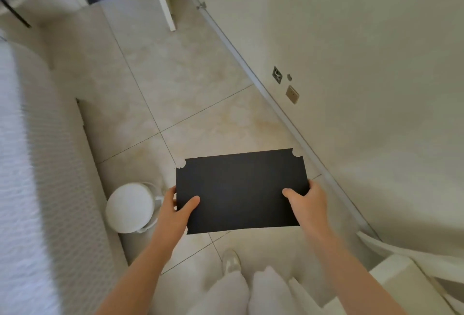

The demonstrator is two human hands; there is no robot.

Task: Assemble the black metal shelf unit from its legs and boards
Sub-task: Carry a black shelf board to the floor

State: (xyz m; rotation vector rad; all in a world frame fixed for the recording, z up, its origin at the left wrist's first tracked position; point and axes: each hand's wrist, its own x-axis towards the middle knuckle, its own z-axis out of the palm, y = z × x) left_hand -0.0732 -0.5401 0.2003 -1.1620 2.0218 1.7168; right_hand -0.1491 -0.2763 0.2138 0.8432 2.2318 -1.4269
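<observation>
1. Left hand [177, 208] grips the near left edge of the black board [241, 191], thumb on top, fingers curled underneath.
2. Right hand [307, 204] grips the near right edge the same way.
3. Board is held roughly level above the tiled floor [180, 81], near the wall [351, 38].
4. White round bin [130, 208] stands on the floor just left of the left hand.

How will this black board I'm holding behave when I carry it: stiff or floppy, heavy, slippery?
Probably stiff: the black board lies flat, edges straight, though the left hand and right hand grip only its two short ends. Likely light for its size, since that pinch holds it level. Its smooth matte face might slip.
</observation>
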